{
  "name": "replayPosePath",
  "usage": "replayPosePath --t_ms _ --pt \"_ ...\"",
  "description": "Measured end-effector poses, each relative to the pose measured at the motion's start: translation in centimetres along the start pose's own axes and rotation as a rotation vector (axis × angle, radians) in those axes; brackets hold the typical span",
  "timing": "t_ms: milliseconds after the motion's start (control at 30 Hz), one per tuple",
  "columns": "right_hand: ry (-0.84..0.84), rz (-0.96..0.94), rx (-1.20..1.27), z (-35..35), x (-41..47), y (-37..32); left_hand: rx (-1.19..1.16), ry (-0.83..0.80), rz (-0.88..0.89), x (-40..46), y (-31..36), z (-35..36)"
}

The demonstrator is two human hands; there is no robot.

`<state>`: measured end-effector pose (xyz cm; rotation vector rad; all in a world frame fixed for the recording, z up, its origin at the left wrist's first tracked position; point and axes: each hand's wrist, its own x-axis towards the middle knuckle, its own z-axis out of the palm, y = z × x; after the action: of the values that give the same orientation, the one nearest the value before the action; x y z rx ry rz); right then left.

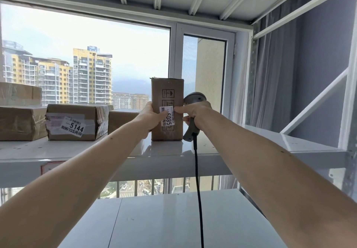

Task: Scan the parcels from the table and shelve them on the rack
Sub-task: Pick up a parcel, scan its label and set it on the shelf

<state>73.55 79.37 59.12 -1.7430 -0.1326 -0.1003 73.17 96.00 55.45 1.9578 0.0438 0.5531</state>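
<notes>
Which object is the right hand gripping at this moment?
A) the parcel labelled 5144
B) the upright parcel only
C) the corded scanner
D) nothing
C: the right hand has its fingers curled round the grey scanner handle, cord hanging below, while its thumb presses the label on the upright parcel, which the left hand steadies on the shelf.
</notes>
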Motion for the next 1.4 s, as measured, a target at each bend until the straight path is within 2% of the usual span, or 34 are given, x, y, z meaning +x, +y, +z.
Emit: replayPosePath --t_ms 233,700,833,1000,1133,1400 --pt "0.005 0.002 0.008 -0.1 -0.5 0.0 -0.043 0.02 -0.026 -0.4 -0.2 -0.1" --pt "0.04 -0.084 -0.038 -4.1 -4.0 1.2 0.231 0.082 -0.161 -8.7 2.7 0.4" --pt "0.048 -0.163 -0.101 -6.5 -6.4 1.8 0.331 0.137 -0.054 -12.1 3.8 1.0" --pt "0.096 -0.294 -0.162 -11.4 -10.4 3.6 0.329 0.141 0.152 -16.6 4.1 4.1" --pt "0.161 -0.33 -0.206 -16.5 -14.3 6.3 0.18 0.051 0.297 -20.1 4.4 9.8" --pt "0.377 -0.222 -0.231 -27.0 -22.2 13.7 0.005 -0.2 0.414 -26.0 5.6 23.2"
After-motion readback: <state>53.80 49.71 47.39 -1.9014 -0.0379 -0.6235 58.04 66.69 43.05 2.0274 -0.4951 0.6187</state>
